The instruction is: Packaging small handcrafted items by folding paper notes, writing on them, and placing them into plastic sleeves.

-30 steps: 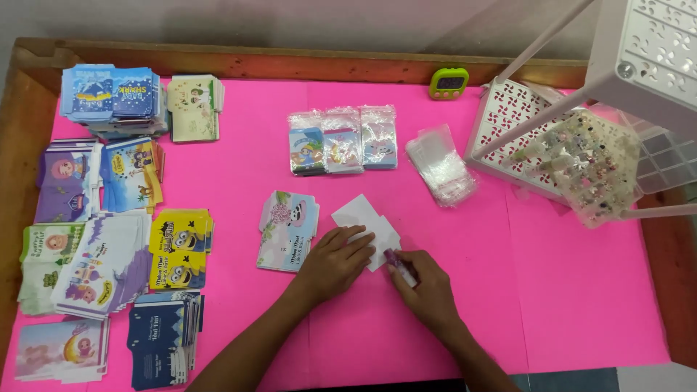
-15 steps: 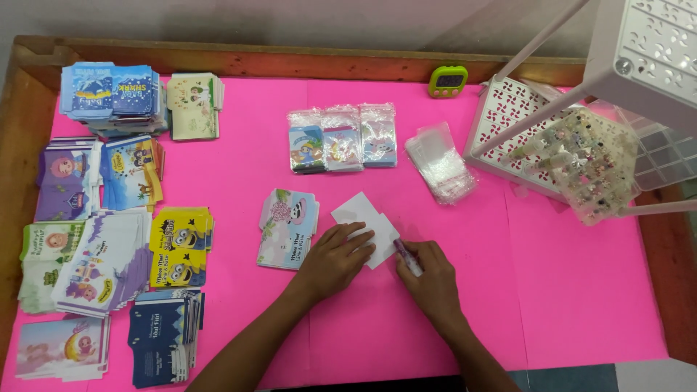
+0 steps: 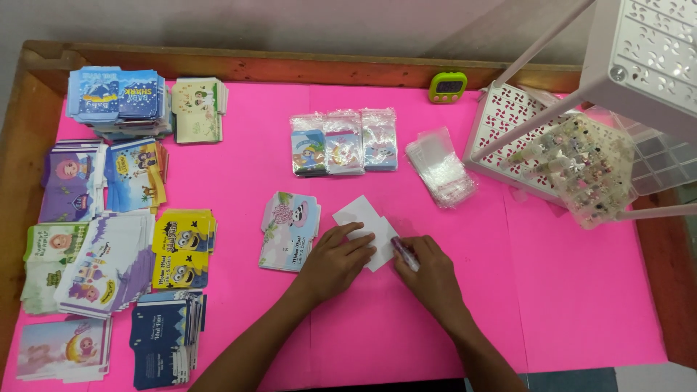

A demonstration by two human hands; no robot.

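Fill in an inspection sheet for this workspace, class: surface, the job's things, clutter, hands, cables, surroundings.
Surface: pink sheet in a wooden-edged table.
Job's things: white cards under the left hand; small pen-like thing in the right hand.
Clutter: picture card stacks at left; loose picture cards beside the left hand; three bagged packs; clear bags; green timer.
Hands: left hand flat on the cards; right hand gripping the pen-like thing.
Cables: nothing seen.
Surroundings: white perforated rack at right, with a bag of small items under it.
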